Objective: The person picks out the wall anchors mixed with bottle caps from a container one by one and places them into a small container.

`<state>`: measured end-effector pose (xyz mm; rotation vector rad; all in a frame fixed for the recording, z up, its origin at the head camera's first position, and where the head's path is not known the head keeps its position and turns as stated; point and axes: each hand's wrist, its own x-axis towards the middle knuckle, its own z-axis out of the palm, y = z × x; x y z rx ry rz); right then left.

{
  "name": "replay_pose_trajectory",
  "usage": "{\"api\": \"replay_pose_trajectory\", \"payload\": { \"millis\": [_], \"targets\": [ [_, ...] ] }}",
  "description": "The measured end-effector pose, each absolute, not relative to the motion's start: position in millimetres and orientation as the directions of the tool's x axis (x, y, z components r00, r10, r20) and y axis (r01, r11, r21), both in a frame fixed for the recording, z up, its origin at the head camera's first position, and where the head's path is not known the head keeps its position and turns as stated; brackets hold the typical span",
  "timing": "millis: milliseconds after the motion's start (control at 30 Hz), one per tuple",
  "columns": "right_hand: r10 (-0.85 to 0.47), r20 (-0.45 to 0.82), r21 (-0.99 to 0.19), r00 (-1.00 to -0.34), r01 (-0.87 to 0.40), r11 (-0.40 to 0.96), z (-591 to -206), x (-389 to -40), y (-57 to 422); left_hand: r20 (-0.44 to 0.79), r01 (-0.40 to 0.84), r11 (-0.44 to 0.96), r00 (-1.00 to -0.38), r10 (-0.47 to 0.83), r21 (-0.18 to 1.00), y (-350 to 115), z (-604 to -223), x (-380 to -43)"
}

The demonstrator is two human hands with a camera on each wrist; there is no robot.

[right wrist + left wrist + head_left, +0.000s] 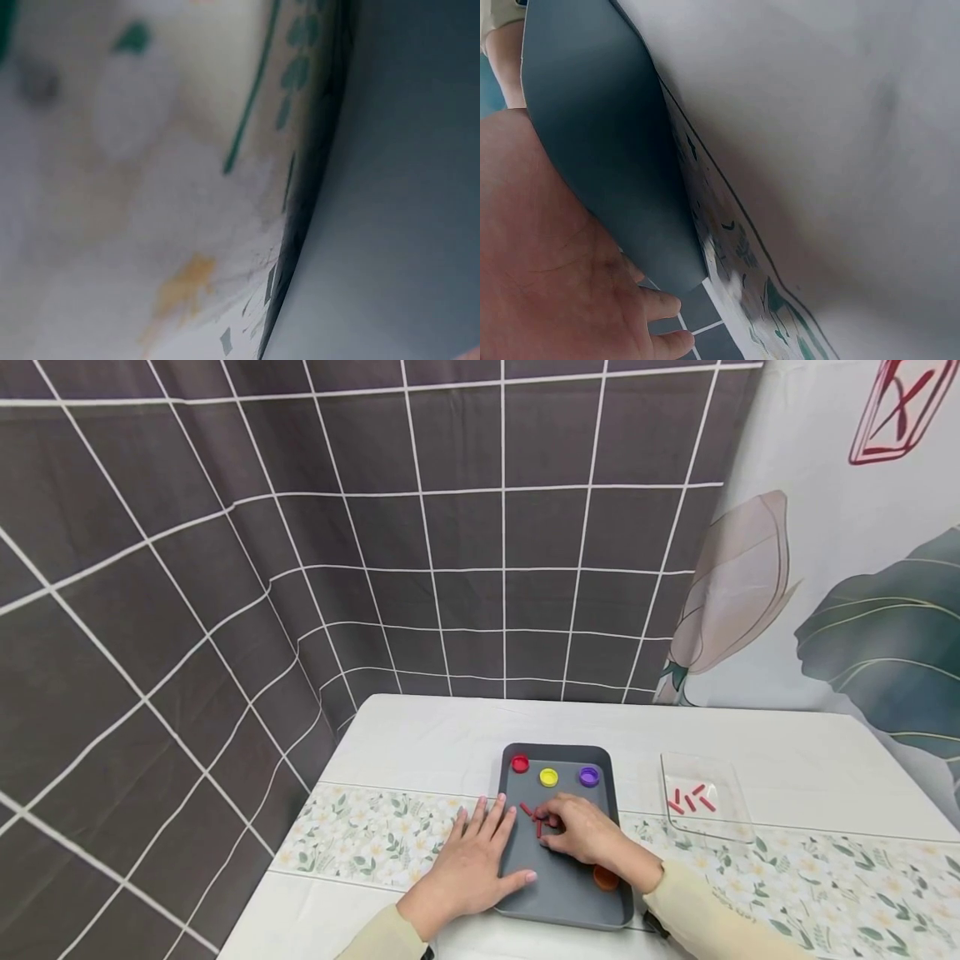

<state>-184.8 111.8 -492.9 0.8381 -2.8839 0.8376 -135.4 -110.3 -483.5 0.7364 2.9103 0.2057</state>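
Note:
A grey tray (555, 906) lies on the table, with several small red sticks (538, 829) around its middle. Over these sticks, my right hand (588, 831) has its fingers curled and appears to pinch one of them; the fingertips partly hide it. My left hand (474, 868) lies at the tray's left edge with fingers spread and thumb reaching over the rim. In the left wrist view, its palm (547, 255) is beside the tray's side (615, 150). Along the tray's far end sit a red cap (520, 763), a yellow cap (549, 777) and a purple cap (588, 776).
An orange round piece (605, 877) is in the tray, partly under the right wrist. To the right stands a clear shallow box (720, 827) holding several red sticks (690, 800). A floral strip (352, 835) crosses the white tablecloth; a dark gridded curtain (465, 543) hangs behind.

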Motion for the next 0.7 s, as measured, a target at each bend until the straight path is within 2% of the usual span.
{"api": "replay_pose_trajectory", "payload": {
  "millis": [700],
  "targets": [
    [-0.475,0.154,-0.465,-0.867,-0.488,0.739,-491.8,-182.6,108.1,-0.096,0.460,0.872,-0.873,0.479,0.164,-109.7,-483.3,-135.5]
  ]
}}
